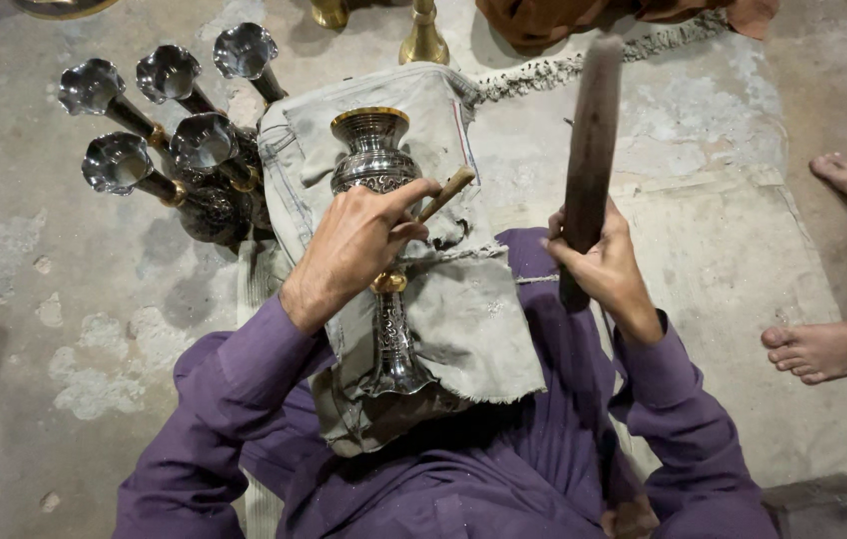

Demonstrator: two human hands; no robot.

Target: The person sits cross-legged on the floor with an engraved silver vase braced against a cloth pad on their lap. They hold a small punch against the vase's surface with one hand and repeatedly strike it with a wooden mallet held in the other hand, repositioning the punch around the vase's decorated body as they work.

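Metalwork is seen from above: an engraved silver vase [380,200] with a gold rim is laid on a grey cloth [463,309] spread over the lap of a person in purple sleeves, seated on the concrete floor [34,299]. Its long axis runs away from the body, the gold-rimmed mouth pointed towards the far edge of the cloth and the flared foot towards the person. A short wooden-handled tool [446,193] is pinched in the closed fingers of the left hand [358,245], which is rested on the vase's middle. A long dark wooden stick [589,150] is gripped in the fully closed right hand [598,262] and held nearly upright, just beside the cloth's right edge. Five similar silver vases [169,130] are clustered on the floor past the cloth's left edge. Another person's bare feet [833,344] are placed well apart to the right.
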